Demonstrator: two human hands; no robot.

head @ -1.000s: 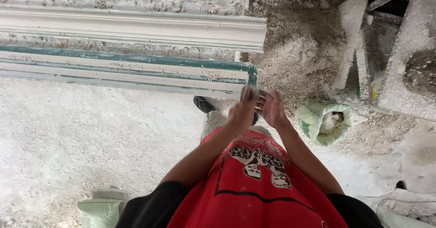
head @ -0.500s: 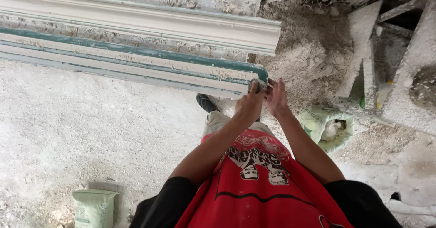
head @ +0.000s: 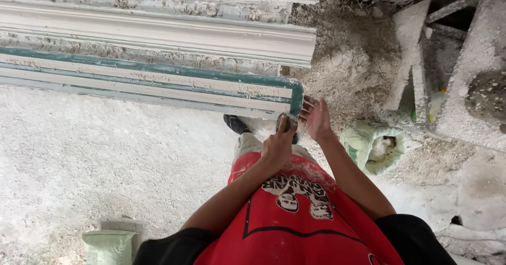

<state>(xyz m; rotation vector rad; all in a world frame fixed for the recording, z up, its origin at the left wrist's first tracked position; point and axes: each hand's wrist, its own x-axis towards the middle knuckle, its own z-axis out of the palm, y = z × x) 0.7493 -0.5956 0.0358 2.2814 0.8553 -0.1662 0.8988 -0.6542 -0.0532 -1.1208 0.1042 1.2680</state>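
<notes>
Since the earlier pictures both hands have parted and moved up to the end of the long green-edged plaster moulding [head: 158, 83]: a moment ago they were pressed close together in front of the red apron, and now a clear gap shows between them. The left hand [head: 278, 143] is curled, knuckles up, its fingers closed just below the moulding's rounded green corner; it may pinch something small and dark, though the view is too poor to be sure. The right hand [head: 316, 118] is spread wide, palm showing and dusted white, touching or just beside that same corner and holding nothing.

The moulding's end stops right at the hands; beyond it, to the right, a heap of pale crumbly plaster rubble [head: 353, 70] crowds in close. To the left the white gritty floor [head: 95, 159] lies open. A second ribbed white moulding [head: 158, 30] runs parallel behind the first. A pale green woven sack [head: 371, 146], mouth open on white lumps, sits near the right forearm.
</notes>
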